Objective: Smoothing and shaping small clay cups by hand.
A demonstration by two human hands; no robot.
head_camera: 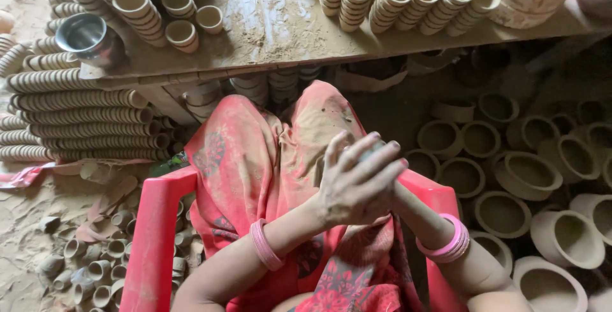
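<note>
Left hand (357,181) pressed over right hand (400,192)

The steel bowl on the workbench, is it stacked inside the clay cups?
No. The steel bowl sits by itself on the workbench corner, beside the stacked clay cups rather than inside any of them.
</note>
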